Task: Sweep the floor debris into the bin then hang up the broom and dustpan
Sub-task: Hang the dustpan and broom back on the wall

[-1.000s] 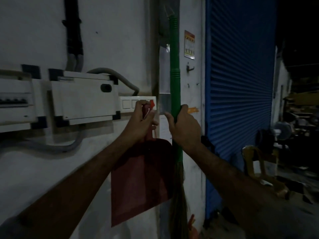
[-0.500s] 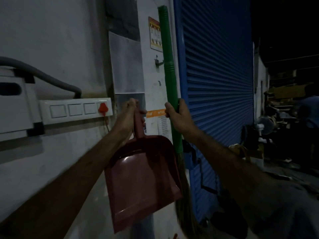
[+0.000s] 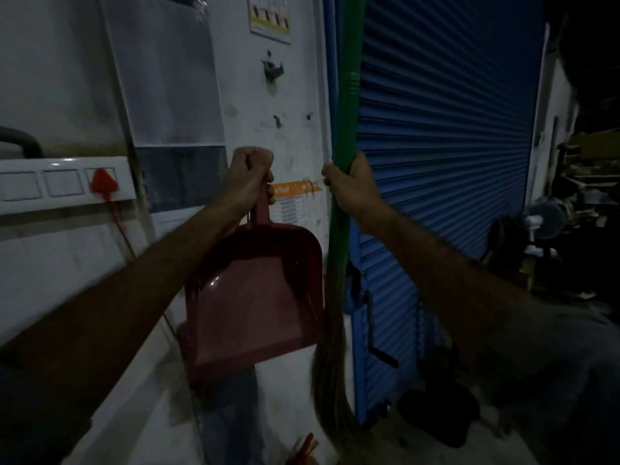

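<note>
My left hand (image 3: pixel 248 177) grips the handle of a red dustpan (image 3: pixel 255 300), which hangs down with its open face towards me. A green-handled broom (image 3: pixel 344 122) stands upright in the grip of my right hand (image 3: pixel 352 186), its brown bristles (image 3: pixel 330 374) pointing down. Both are held up in front of a white wall strip. A metal hook (image 3: pixel 272 69) sticks out of that wall above and between my hands, with two small nail marks below it. The top of the broom handle is out of frame.
A blue roller shutter (image 3: pixel 446 146) fills the right side, with a crank handle (image 3: pixel 375 333) low on its edge. A white switch panel with a red plug (image 3: pixel 102 182) is on the left wall. Fans and clutter (image 3: pixel 543 223) stand in the dark far right.
The view has turned right along the wall, so the hook is now nearer the centre. Both hands with dustpan and broom are held closer to the hook wall strip.
</note>
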